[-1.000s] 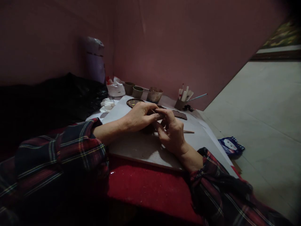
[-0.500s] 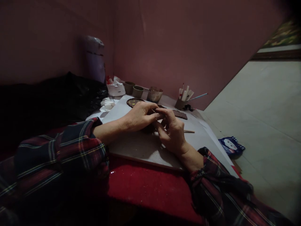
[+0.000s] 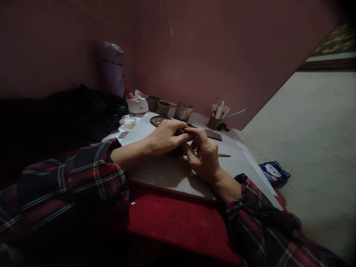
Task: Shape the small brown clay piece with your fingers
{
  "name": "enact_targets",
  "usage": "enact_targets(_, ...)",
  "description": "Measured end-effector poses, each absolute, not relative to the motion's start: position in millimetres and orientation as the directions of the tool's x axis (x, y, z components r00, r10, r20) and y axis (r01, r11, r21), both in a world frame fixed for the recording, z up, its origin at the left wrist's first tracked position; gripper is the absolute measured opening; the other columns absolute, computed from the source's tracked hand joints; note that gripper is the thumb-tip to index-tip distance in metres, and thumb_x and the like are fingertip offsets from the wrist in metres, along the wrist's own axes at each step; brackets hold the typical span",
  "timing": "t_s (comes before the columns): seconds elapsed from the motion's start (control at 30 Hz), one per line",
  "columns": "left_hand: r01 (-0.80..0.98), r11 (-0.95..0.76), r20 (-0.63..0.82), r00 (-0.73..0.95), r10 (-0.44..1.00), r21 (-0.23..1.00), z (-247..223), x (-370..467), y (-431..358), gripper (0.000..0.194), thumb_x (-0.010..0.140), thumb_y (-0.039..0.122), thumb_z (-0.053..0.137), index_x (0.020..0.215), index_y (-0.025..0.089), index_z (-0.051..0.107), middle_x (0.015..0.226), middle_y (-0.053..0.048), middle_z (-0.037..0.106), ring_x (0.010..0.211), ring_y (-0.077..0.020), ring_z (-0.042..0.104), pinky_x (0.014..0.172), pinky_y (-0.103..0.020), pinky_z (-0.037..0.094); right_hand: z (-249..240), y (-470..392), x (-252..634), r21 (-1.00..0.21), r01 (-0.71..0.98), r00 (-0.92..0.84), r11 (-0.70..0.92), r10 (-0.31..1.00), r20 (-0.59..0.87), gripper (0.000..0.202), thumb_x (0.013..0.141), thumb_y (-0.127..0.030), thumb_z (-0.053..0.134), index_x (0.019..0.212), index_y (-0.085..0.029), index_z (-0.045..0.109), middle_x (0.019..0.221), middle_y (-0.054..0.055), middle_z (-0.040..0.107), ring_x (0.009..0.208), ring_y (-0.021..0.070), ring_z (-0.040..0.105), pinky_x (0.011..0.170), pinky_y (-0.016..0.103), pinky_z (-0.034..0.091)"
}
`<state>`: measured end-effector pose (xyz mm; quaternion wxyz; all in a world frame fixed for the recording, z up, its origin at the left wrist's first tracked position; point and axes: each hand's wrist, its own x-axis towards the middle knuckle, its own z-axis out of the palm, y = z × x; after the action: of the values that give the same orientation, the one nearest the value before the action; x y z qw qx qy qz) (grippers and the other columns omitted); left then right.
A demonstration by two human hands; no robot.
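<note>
A dark brown piece [image 3: 176, 152] is grasped between the fingers of the left hand [image 3: 166, 138] and right hand [image 3: 205, 155], over the pale board [image 3: 167, 176]. It is mostly covered by them, so its shape cannot be made out. A thin stick [image 3: 224, 155] is partly hidden by the right hand. Beyond, a brown slab [image 3: 213, 135] and a yellow-flecked disc [image 3: 156, 121] are partly covered. On the blue packet [image 3: 274, 173], a white cartoon is printed; any lettering is too small to be read.
</note>
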<state>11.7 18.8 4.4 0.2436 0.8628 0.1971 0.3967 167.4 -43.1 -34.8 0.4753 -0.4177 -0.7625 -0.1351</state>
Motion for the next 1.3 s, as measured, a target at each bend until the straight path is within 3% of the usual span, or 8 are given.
enact_targets(0.33,0.165,-0.797,0.575,0.609,0.546,0.581,3.9,12.2,18.5,0.022,0.085,0.028,0.061,0.087,0.009,0.072,0.076,-0.004,0.069,0.068,-0.0119,0.058,0.062,-0.022,0.040,-35.2,-43.1,167.6,-0.200,0.762,-0.196,0.616,0.514,0.835,0.028,0.087,-0.019,0.061,0.115,-0.020,0.054,0.104,0.006,0.071,0.058,0.0089,0.059,0.055,0.025,0.049)
enact_targets(0.93,0.155,-0.813,0.591,0.613,0.524,0.561,2.4,11.9,18.8,0.020,0.085,0.024,0.061,0.088,0.009,0.073,0.074,-0.003,0.069,0.065,-0.0101,0.056,0.061,-0.021,0.039,-33.0,-42.4,167.5,-0.144,0.767,-0.239,0.625,0.488,0.840,0.025,0.086,-0.017,0.060,0.110,-0.020,0.055,0.101,0.007,0.071,0.081,0.0155,0.068,0.064,0.027,0.054)
enact_targets(1.3,0.155,-0.820,0.600,0.609,0.518,0.551,2.7,12.9,18.9,0.019,0.085,0.024,0.061,0.087,0.009,0.073,0.073,-0.002,0.069,0.064,-0.0095,0.056,0.060,-0.020,0.039,-33.7,-41.9,167.5,-0.146,0.768,-0.236,0.623,0.487,0.841,0.026,0.086,-0.016,0.061,0.111,-0.017,0.056,0.102,0.009,0.071,0.072,0.0136,0.066,0.059,0.025,0.052)
